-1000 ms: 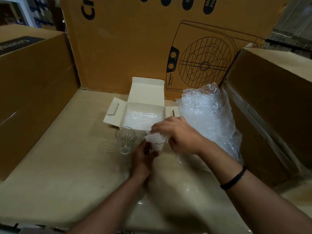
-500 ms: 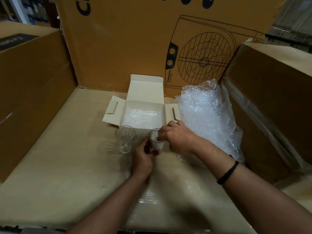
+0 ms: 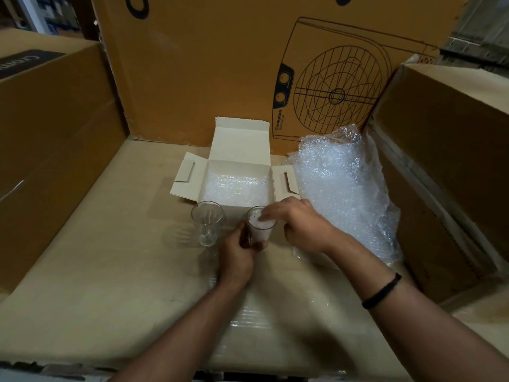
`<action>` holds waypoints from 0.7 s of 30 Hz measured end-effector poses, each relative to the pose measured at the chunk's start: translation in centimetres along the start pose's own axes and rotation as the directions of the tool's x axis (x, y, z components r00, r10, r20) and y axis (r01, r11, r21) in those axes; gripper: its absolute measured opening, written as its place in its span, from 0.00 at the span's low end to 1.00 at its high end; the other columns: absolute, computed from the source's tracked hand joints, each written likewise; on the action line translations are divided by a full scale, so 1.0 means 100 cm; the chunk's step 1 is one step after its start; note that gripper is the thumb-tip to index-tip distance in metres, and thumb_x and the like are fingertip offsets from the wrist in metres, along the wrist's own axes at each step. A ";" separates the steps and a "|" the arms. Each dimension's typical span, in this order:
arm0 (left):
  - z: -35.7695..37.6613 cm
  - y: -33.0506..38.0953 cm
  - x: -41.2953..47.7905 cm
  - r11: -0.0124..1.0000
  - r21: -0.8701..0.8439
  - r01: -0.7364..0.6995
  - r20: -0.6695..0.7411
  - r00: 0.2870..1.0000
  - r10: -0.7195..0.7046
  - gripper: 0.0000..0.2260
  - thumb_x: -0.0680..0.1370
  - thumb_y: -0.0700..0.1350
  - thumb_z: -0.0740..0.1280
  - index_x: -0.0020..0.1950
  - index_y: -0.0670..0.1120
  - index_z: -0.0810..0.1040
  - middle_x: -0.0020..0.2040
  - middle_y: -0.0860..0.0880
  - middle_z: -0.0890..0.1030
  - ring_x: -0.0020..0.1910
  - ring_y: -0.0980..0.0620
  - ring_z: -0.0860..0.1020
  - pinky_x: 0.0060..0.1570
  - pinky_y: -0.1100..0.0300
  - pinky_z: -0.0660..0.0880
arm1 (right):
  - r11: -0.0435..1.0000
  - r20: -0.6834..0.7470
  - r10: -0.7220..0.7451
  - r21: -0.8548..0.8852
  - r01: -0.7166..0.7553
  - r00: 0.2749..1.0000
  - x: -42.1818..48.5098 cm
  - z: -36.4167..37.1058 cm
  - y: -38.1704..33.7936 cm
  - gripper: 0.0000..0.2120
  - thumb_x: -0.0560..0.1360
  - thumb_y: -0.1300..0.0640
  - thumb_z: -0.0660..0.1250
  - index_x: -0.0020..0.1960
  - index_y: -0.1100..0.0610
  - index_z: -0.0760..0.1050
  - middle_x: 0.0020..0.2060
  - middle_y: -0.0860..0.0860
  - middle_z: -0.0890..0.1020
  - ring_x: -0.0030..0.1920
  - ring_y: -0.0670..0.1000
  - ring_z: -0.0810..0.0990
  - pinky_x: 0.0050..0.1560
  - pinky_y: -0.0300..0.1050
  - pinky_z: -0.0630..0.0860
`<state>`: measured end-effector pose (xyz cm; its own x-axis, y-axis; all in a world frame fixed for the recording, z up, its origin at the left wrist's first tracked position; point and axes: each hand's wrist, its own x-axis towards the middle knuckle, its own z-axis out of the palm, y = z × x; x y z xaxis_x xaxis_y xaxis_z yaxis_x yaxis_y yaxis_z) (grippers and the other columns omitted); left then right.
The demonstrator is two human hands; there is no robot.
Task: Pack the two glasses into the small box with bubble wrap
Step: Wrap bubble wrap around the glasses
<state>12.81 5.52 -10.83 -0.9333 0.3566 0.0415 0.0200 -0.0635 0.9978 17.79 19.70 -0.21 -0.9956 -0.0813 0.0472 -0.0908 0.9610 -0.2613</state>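
- Both hands work over a flat sheet of tan cardboard. A glossy strip of clear film lies on it under the forearms.
- Big brown cartons wall the spot in: a printed carton beyond the hands bearing a line drawing of a fan, a left carton and a right carton.
- The left hand curls round the lower part of the stuffed glass, which stands upright on the sheet.
- The right hand reaches over that glass's mouth onto the white wad of wrap inside. Blur hides whether its fingers pinch or only press.
- The empty glass, clear and faceted toward its base, stands just left of the left hand's fingers.
- Just beyond both hands sits the small box, made of pale card, with its flaps spread and its floor lined with wrap.
- Right of the right hand lies a crumpled, shiny bubble wrap heap.
- A black band circles the right wrist.
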 end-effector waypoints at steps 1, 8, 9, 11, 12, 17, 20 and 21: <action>-0.002 -0.001 -0.002 1.000 0.027 0.001 0.005 1.000 -0.001 0.25 0.63 0.35 0.76 0.60 0.46 0.80 0.53 0.54 0.84 0.54 0.56 0.81 0.52 0.62 0.76 | 0.989 -0.108 0.028 0.150 -0.011 0.994 -0.005 0.003 0.005 0.32 0.62 0.69 0.57 0.63 0.53 0.79 0.63 0.47 0.79 0.64 0.52 0.73 0.63 0.48 0.67; -0.039 0.002 -0.018 0.981 0.191 0.044 -0.159 0.987 -0.013 0.12 0.67 0.29 0.74 0.44 0.43 0.81 0.38 0.51 0.82 0.38 0.55 0.78 0.38 0.74 0.72 | 0.769 -0.126 0.438 0.564 -0.299 0.890 -0.014 0.044 0.001 0.36 0.69 0.48 0.78 0.72 0.54 0.68 0.61 0.48 0.76 0.54 0.47 0.77 0.56 0.42 0.76; -0.047 0.004 -0.019 0.979 0.204 0.033 -0.219 0.976 0.013 0.11 0.67 0.30 0.75 0.42 0.43 0.80 0.36 0.50 0.81 0.35 0.57 0.77 0.36 0.74 0.71 | 0.761 -0.129 0.453 0.572 -0.307 0.882 -0.012 0.050 -0.003 0.38 0.67 0.48 0.79 0.73 0.54 0.67 0.61 0.48 0.76 0.53 0.48 0.77 0.55 0.43 0.76; -0.061 0.007 -0.018 0.976 0.216 0.016 -0.328 0.943 0.058 0.13 0.66 0.31 0.76 0.41 0.44 0.76 0.35 0.51 0.78 0.31 0.59 0.74 0.36 0.68 0.72 | 0.751 -0.150 0.475 0.583 -0.311 0.867 -0.007 0.060 -0.007 0.39 0.67 0.48 0.79 0.73 0.55 0.67 0.60 0.49 0.77 0.53 0.48 0.78 0.52 0.40 0.76; -0.067 0.009 -0.016 0.976 0.216 0.010 -0.366 0.928 0.072 0.15 0.65 0.31 0.76 0.43 0.44 0.74 0.36 0.49 0.77 0.32 0.58 0.74 0.38 0.64 0.72 | 0.737 -0.155 0.488 0.600 -0.311 0.859 -0.003 0.062 -0.009 0.38 0.67 0.49 0.79 0.72 0.56 0.69 0.59 0.50 0.79 0.52 0.48 0.78 0.50 0.36 0.75; -0.085 0.001 0.006 0.957 0.288 0.005 -0.347 0.933 0.100 0.36 0.59 0.35 0.81 0.62 0.46 0.69 0.57 0.43 0.74 0.52 0.46 0.77 0.54 0.52 0.75 | 0.637 -0.207 0.544 0.733 -0.238 0.813 0.005 0.053 -0.017 0.31 0.66 0.55 0.80 0.66 0.55 0.73 0.51 0.47 0.81 0.49 0.45 0.82 0.46 0.33 0.77; -0.089 0.003 0.017 0.950 0.311 0.007 -0.242 0.968 0.072 0.40 0.58 0.38 0.82 0.67 0.44 0.68 0.60 0.46 0.75 0.56 0.47 0.77 0.58 0.51 0.75 | 0.534 -0.240 0.576 0.834 -0.137 0.782 0.029 0.033 -0.017 0.25 0.67 0.49 0.79 0.61 0.52 0.76 0.51 0.46 0.82 0.50 0.48 0.83 0.49 0.42 0.81; -0.091 0.004 0.019 0.953 0.302 0.009 -0.204 0.977 0.055 0.38 0.60 0.37 0.82 0.66 0.45 0.70 0.57 0.48 0.77 0.55 0.49 0.78 0.56 0.55 0.75 | 0.499 -0.216 0.595 0.855 -0.145 0.774 0.045 0.027 -0.015 0.28 0.66 0.45 0.78 0.61 0.53 0.76 0.51 0.48 0.82 0.50 0.50 0.84 0.50 0.47 0.82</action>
<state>7.77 -2.27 -10.78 -0.9842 0.1551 0.0849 0.1187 0.2243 0.9673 13.41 17.23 -2.24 -0.8197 0.5658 0.0890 0.0785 0.2649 -0.9611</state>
